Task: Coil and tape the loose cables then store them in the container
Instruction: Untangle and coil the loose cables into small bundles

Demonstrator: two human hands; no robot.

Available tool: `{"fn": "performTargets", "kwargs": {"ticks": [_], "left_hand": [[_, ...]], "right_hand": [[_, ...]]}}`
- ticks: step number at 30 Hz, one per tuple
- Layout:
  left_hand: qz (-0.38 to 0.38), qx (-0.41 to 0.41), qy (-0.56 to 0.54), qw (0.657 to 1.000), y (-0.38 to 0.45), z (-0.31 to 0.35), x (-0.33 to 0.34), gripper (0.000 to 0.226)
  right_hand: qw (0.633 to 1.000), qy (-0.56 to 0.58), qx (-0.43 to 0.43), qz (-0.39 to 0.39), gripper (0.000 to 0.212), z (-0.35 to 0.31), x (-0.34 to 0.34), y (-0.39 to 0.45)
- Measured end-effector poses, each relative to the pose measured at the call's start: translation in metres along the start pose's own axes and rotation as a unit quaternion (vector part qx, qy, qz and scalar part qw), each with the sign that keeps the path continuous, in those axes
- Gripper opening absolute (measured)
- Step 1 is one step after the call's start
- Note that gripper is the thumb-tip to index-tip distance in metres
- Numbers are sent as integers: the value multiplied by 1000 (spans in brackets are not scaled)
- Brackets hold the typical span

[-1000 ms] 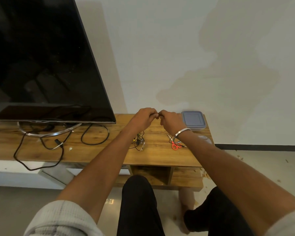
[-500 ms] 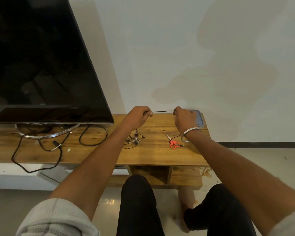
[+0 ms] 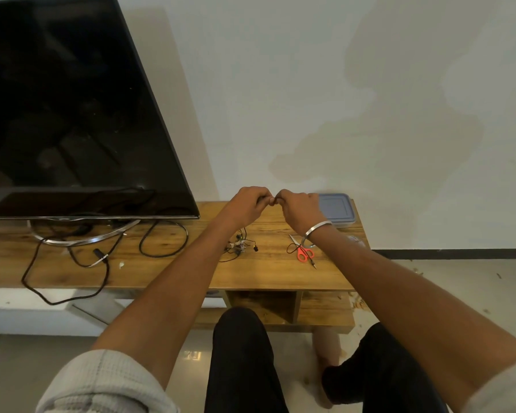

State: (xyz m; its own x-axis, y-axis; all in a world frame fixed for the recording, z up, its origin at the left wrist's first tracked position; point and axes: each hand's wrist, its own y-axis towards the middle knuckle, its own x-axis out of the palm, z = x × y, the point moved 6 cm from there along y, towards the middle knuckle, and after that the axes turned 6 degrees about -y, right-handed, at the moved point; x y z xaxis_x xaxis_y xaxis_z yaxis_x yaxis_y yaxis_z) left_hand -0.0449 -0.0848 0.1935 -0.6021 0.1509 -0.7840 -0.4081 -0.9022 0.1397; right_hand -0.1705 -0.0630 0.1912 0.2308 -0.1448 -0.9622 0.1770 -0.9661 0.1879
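My left hand (image 3: 251,204) and my right hand (image 3: 300,208) meet fingertip to fingertip above the wooden TV stand (image 3: 268,272), both pinching a thin black cable that is mostly hidden between the fingers. Its loose end (image 3: 295,248) hangs below my right wrist and trails over the red-handled scissors (image 3: 304,252). A small tangle of thin wires (image 3: 239,245) lies on the stand under my left wrist. The grey-blue lidded container (image 3: 337,208) sits at the stand's back right corner, just behind my right hand.
A large black TV (image 3: 72,114) stands on the left on a curved metal foot (image 3: 84,238). Long black cables (image 3: 161,236) loop on the stand and hang over its front edge. A white wall is close behind. My knees are below the stand.
Half a second ago my hands were apart with the cable stretched taut between them. They have come back together, as they were one second ago.
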Motion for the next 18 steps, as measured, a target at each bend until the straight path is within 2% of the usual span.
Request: {"fn": "performTargets", "kwargs": {"ticks": [10,16,18], "left_hand": [[9,-16,-19,1000,-8,-15,-10,21],[18,-17,-21,999,-6,-15,-14,25],[17,-10,-23,1000,-6,-10,-13,25]], "right_hand": [[995,-32,87,48,32,39,-16,-4],[991,6,131,11,23,46,-12,-6],[992,45,122,-1,27,39,-8,-7]]}}
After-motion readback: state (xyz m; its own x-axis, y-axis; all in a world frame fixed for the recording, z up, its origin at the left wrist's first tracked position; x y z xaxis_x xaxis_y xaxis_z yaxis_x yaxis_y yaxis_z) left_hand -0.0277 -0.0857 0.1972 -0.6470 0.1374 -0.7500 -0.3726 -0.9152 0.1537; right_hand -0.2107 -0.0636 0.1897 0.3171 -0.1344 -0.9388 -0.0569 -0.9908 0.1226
